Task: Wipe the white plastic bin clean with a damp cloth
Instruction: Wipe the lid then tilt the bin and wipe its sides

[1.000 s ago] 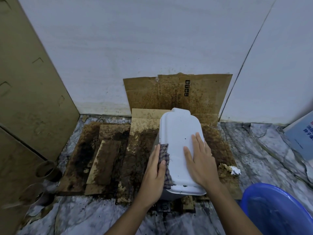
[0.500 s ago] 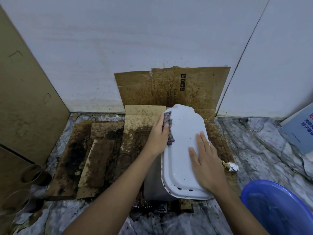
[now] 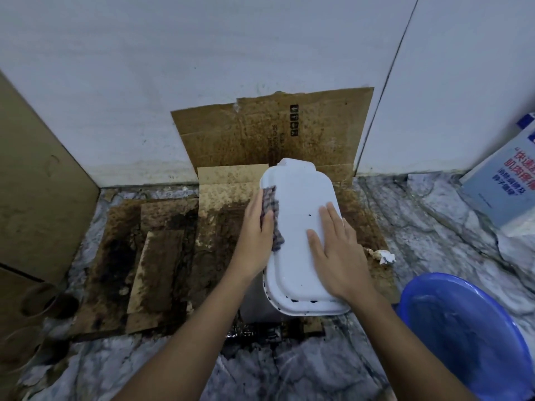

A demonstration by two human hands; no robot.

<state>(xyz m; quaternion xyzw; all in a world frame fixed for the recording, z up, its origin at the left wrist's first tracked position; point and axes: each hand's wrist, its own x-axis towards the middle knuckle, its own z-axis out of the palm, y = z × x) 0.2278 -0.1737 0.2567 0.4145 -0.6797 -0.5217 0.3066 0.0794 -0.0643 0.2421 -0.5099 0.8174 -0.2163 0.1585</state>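
Note:
The white plastic bin (image 3: 301, 264) stands on stained cardboard, its lid speckled with dark spots. My left hand (image 3: 256, 235) holds a checked damp cloth (image 3: 273, 218) against the lid's left edge, the cloth pinched between thumb and fingers. My right hand (image 3: 335, 253) lies flat on the right half of the lid, fingers straight. The bin's body is mostly hidden under the lid and my arms.
Dirty flattened cardboard (image 3: 162, 256) covers the marble floor and leans on the wall (image 3: 272, 131). A blue basin (image 3: 469, 331) sits at the right front. A crumpled tissue (image 3: 383, 256) lies right of the bin. A box (image 3: 509, 186) stands far right, tall cardboard (image 3: 34, 204) at left.
My left hand ran the cloth from the lid's near left edge up to its far end, then came back a little toward me. My right hand stayed flat on the lid.

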